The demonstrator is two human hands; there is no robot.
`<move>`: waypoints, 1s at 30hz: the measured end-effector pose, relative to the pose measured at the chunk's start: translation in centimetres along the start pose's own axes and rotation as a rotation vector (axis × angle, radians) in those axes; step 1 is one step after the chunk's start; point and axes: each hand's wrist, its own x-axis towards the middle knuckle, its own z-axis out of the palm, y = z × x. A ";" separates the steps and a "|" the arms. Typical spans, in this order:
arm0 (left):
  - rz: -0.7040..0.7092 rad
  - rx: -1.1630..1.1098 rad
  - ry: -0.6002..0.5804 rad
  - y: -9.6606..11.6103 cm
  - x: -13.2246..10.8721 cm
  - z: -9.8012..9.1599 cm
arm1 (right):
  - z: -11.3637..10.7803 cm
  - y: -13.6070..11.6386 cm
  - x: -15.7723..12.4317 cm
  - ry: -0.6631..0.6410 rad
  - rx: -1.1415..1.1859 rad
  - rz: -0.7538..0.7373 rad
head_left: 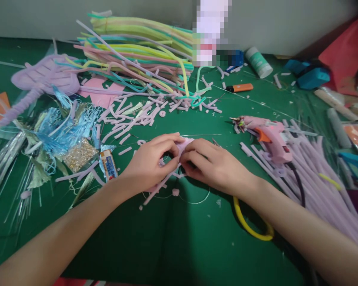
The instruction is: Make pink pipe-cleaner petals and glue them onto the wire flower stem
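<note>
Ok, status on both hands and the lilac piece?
Left hand, right hand: closed on lilac piece. Piece partly hidden. Loose lilac strip close to left hand.

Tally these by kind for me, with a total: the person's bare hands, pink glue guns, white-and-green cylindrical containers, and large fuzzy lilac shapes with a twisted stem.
Bare hands: 2, left hand and right hand, both on a small lilac piece
Pink glue gun with orange trigger: 1
White-and-green cylindrical container: 1
Large fuzzy lilac shape with twisted stem: 1
Total: 5
</note>
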 end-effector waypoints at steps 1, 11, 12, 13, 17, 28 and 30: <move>-0.012 -0.016 -0.011 0.0 0.0 0.0 | 0.1 0.2 -0.1 0.005 0.023 0.016; 0.000 -0.071 0.011 -0.3 0.0 0.1 | 0.4 0.3 -0.2 0.014 0.063 0.077; 0.001 -0.065 0.020 -0.3 0.0 0.2 | 0.5 0.3 -0.2 0.010 0.067 0.084; 0.004 -0.058 0.029 -0.3 0.1 0.3 | 0.5 0.2 -0.2 0.007 0.071 0.089; 0.025 -0.036 0.050 -0.3 0.1 0.5 | 0.5 0.2 -0.1 0.017 0.084 0.087; 0.007 -0.031 0.080 -0.2 0.0 0.4 | 0.6 0.0 -0.2 0.099 0.168 0.151; -0.019 -0.031 0.080 0.0 0.0 0.4 | 0.5 0.0 -0.2 0.105 0.250 0.271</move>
